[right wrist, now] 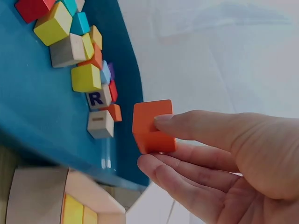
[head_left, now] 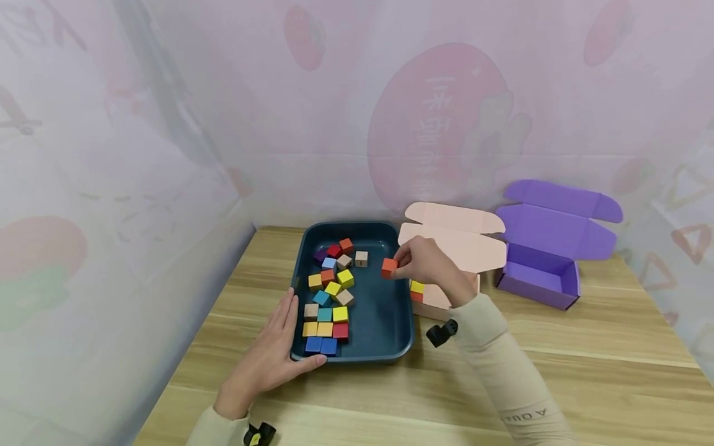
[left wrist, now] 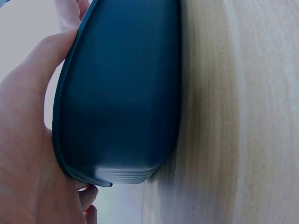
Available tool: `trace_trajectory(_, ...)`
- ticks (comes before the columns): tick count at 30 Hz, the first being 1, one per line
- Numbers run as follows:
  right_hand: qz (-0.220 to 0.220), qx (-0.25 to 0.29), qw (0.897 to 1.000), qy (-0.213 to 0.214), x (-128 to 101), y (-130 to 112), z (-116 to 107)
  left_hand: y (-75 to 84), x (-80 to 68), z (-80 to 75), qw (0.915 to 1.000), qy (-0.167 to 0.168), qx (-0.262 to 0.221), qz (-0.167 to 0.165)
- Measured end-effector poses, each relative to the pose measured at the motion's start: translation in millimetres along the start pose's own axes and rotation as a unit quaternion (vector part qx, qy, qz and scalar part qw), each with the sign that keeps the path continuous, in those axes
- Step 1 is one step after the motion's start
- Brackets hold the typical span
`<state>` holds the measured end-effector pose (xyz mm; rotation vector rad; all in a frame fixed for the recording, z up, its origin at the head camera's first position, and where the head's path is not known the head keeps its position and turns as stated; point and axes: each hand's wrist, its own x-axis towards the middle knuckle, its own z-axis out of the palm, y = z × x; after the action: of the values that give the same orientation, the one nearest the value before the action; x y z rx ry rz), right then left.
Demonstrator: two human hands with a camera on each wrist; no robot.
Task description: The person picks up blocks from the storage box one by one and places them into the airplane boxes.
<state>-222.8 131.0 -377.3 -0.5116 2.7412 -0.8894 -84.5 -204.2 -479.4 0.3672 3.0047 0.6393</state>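
The left hand lies flat and spread on the worktop at the near left corner of the tray, fingers straight along its left wall and the thumb against its near rim; the left wrist view shows the palm pressed to the tray's dark outer wall. The tray sits left of centre on the worktop, and the loose blocks in many colours lie mostly in its left half, some in rows near the front. Right of them, above the tray's far right part, the right hand pinches an orange block between thumb and fingertips, clear of the tray floor. Just right of the tray and touching it stands the pink box, lid open toward the far wall, with a yellow and an orange block showing inside near the wrist. Farther right, apart from it, stands the purple box, also open.
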Motion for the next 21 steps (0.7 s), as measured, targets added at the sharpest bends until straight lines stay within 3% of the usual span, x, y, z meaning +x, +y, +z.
trace_trajectory(12,0.027,0.008,0.999,0.024,-30,45,-23,1.2,2.7,-0.5,1.0000,0.004,0.002,0.002)
trace_trajectory(21,0.081,0.011,0.996,0.034,-32,80,-12,-1.1,2.9,-0.4,1.0000,0.002,0.003,-0.002)
